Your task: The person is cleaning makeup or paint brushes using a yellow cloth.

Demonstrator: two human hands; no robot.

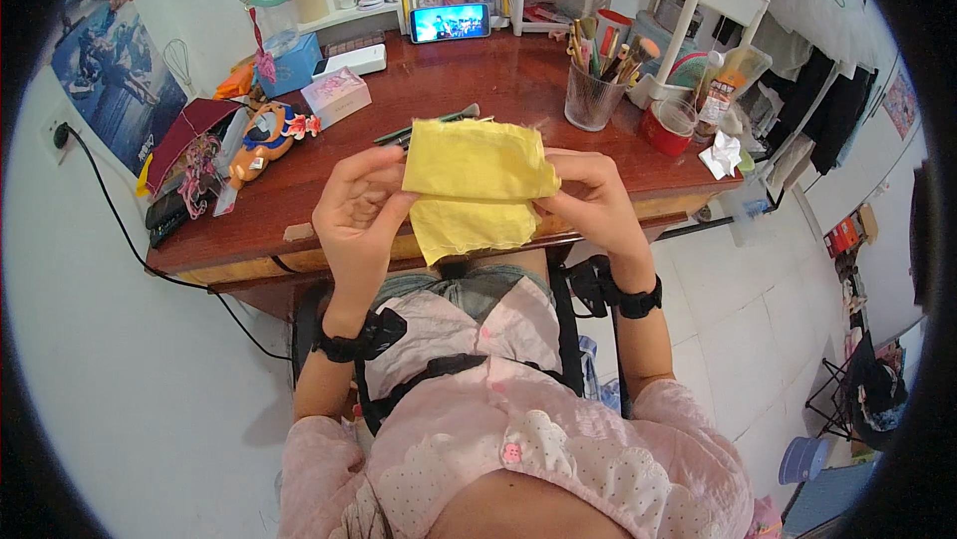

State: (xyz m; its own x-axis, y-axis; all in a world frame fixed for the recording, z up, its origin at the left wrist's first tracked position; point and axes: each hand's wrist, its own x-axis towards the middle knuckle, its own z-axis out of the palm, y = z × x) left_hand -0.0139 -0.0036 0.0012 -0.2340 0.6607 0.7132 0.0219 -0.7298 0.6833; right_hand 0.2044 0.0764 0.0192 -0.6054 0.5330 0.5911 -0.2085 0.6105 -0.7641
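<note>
A piece of yellow cloth (pixel 477 165) with frayed edges is stretched between my two hands, above the front edge of the desk. A crease or fold runs across it from side to side, and its lower part hangs down. My left hand (pixel 361 202) pinches the cloth's left edge near the crease, the thumb in front. At the opposite edge, my right hand (pixel 593 195) grips it between thumb and fingers. Some fingertips of both hands are hidden behind the cloth. Just beyond it, dark-handled brushes (pixel 459 114) lie on the desk, partly covered.
The red-brown desk (pixel 429 80) bears a glass of makeup brushes (pixel 590 95), a red jar (pixel 666 128) and crumpled tissue (pixel 722 155) on the right. A lit phone (pixel 450 22) stands at the back. Small boxes (pixel 336 92) and an orange figure (pixel 261 145) occupy the left; a black cable (pixel 110 205) hangs beside it.
</note>
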